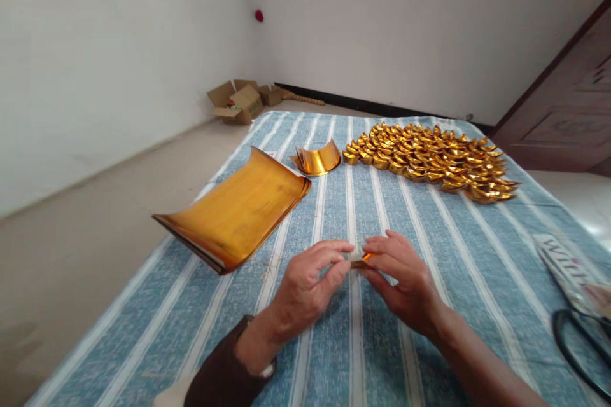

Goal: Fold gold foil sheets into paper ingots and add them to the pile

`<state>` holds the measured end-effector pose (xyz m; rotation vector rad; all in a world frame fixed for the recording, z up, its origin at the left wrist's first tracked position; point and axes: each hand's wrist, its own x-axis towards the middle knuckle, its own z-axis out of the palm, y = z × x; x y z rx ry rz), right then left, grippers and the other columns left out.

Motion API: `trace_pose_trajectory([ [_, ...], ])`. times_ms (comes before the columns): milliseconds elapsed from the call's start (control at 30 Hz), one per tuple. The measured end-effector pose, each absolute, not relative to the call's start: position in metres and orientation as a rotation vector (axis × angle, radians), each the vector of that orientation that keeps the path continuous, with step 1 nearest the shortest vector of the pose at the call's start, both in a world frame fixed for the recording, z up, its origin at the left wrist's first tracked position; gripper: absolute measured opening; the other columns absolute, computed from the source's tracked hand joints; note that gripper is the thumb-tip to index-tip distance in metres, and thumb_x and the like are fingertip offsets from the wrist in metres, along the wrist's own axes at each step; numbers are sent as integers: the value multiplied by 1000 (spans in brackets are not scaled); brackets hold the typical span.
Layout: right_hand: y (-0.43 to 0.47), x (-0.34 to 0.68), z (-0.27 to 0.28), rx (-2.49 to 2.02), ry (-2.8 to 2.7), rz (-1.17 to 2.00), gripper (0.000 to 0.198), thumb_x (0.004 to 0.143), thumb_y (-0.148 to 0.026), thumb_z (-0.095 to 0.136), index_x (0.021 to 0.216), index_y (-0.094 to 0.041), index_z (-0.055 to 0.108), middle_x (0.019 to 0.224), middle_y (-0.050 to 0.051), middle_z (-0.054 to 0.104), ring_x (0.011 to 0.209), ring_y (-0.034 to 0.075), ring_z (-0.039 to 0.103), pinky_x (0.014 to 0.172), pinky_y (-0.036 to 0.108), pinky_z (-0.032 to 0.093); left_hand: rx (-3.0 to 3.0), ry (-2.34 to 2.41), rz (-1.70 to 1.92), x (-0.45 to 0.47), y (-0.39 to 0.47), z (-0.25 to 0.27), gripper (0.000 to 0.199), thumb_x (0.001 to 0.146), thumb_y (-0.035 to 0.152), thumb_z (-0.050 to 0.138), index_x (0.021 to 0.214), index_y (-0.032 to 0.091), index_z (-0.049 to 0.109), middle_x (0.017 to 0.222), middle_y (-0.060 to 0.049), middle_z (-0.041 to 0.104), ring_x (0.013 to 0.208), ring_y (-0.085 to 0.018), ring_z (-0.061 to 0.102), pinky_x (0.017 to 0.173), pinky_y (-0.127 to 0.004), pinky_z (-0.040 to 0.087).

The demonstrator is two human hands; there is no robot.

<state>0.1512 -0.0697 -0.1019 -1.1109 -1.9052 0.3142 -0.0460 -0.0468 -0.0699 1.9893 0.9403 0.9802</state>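
Between my two hands, just above the striped cloth, is a small folded piece of gold foil paper (358,263). My left hand (312,280) pinches its left end between thumb and fingers. On the right end, my right hand (398,273) grips it the same way, with an orange-gold glint showing by the fingertips. The fingers hide much of the piece. A large stack of gold foil sheets (238,203) lies to the left, its edges curling up. Beyond my hands stands a smaller curved stack of gold foil strips (319,159).
Many folded gold paper ingots (424,156) cover the far right of the table with its blue-and-white striped cloth (267,337). Black-handled scissors (573,337) lie at the right edge beside a printed sheet (563,254). Cardboard boxes (238,102) sit on the floor behind, near the wall.
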Motion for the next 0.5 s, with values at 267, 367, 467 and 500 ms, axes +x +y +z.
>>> trace_pose_trajectory([
  [267,-80,134,-92,-1126,-1272,1225,24,78,-42,69,69,-20,71,63,0,67,57,14,60,55,27,48,1118,822,911,-39,-48,-64,23,70,29,77,87,13,74,82,-7,74,71,-18,65,70,-29,51],
  [367,-82,129,-94,-1117,-1211,1340,25,76,-41,71,65,-19,68,60,-1,66,54,12,58,53,24,45,1024,825,908,-33,-48,-65,20,72,29,74,84,13,76,80,-7,74,72,-17,65,72,-28,50],
  [467,-82,130,-90,-1226,-1285,1213,22,75,-38,70,65,-19,68,63,-1,66,60,13,59,60,27,47,981,865,905,-29,-48,-63,18,71,29,73,80,13,75,74,-7,72,68,-17,64,68,-27,49],
  [500,-82,131,-88,-1281,-1302,1122,21,75,-38,70,65,-20,67,63,-1,66,62,14,60,63,28,48,968,889,907,-28,-49,-63,18,70,29,73,78,13,75,71,-6,71,65,-17,63,65,-27,49],
])
